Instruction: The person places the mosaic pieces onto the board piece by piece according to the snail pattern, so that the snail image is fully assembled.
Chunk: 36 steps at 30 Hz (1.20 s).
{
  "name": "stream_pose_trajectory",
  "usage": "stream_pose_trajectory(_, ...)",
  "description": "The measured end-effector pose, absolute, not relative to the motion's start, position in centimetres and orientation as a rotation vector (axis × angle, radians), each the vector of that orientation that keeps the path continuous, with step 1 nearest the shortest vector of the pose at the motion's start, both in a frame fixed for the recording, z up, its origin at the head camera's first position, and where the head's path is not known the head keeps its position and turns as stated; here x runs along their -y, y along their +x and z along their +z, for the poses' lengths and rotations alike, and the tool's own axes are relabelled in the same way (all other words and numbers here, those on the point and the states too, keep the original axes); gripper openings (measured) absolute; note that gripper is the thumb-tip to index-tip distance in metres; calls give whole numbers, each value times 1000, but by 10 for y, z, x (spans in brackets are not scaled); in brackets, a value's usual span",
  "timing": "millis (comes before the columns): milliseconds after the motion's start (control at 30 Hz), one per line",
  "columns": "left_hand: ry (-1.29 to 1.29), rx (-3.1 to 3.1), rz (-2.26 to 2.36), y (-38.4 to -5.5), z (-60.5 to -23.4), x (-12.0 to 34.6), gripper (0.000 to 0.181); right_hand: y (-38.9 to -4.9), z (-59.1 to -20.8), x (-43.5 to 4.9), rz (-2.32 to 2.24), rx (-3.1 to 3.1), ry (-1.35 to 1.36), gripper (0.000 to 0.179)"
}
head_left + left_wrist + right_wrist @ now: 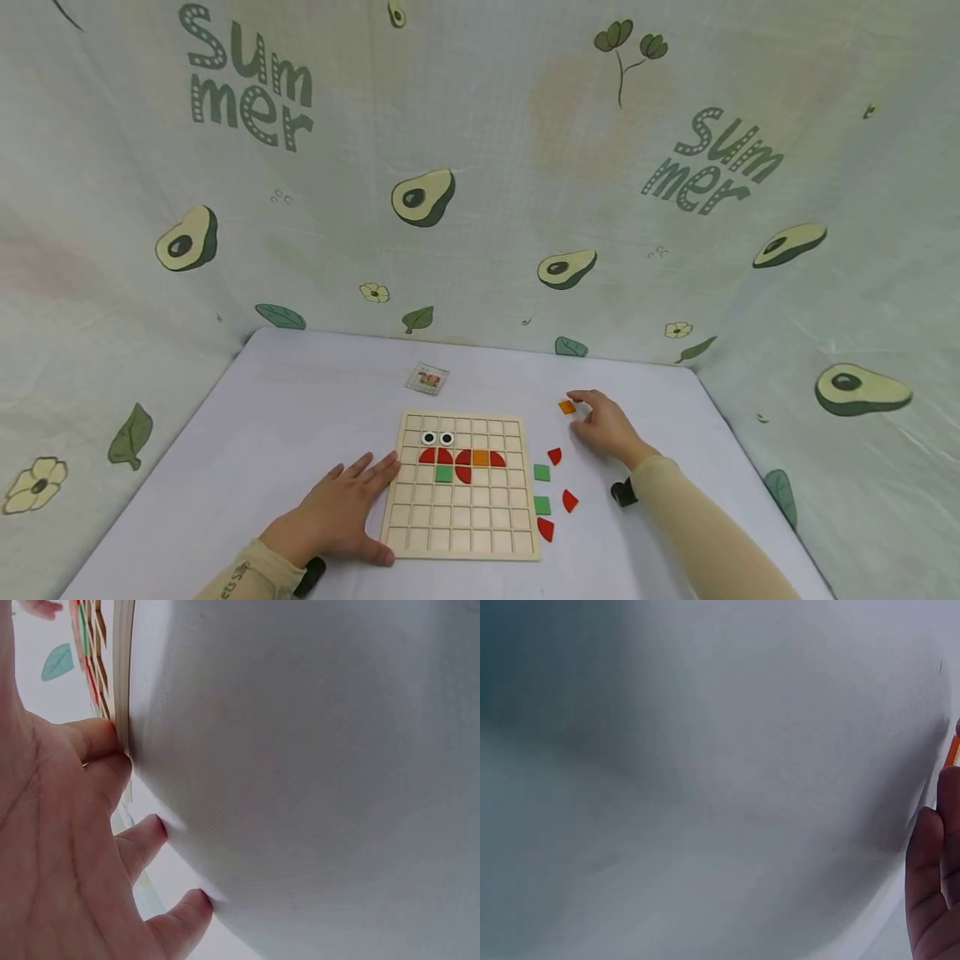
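My right hand is right of the board, its thumb and fingertips at a small orange square tile. In the right wrist view the tile shows edge-on between the fingertips, pinched. My left hand lies with fingers spread along the left edge of a wooden grid board, touching its rim. On the board, two eye tiles sit above red quarter-circle tiles, a green square tile and an orange square tile.
Right of the board lie loose red quarter-circle tiles and green square tiles. A small picture card lies behind the board. The white table ends at a patterned curtain at the back and sides.
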<state>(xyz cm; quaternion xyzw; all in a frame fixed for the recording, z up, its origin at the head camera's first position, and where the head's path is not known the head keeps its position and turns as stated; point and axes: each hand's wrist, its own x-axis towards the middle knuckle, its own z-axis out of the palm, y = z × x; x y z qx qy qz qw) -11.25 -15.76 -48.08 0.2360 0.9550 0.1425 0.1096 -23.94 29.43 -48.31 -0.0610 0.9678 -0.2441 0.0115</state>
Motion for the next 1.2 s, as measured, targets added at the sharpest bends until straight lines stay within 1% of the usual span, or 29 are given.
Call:
stream_pose_trajectory(100, 704, -2809, 417, -113, -482, 158, 123, -245, -486, -294, -766, -2997, -174, 61)
stream_pose_trajectory(167, 704, -2810, 415, -113, -482, 158, 123, -247, -487, -292, -773, -2980, -168, 62)
stream_pose_trajectory(467, 691, -2811, 407, -114, -482, 157, 123, -245, -489, -289, -739, -2996, -170, 43)
stream_pose_trajectory(633, 689, -2811, 407, -113, -482, 157, 122, -244, -486, -290, -641, -3014, -244, 34)
stream_pose_trajectory(733, 691, -2810, 411, -113, -481, 158, 122, -244, -482, -290, -601, -3001, -270, 34)
stream_pose_trajectory(900, 705, -2803, 421, -112, -481, 159, 122, -247, -481, -288, -592, -2969, -259, 41)
stream_pose_trajectory(1133, 708, -2797, 429, -111, -482, 160, 123, -251, -483, -286, -535, -2984, -277, 32)
stream_pose_trajectory(1200, 708, -2798, 427, -112, -483, 160, 123, -251, -483, -286, -536, -2980, -276, 32)
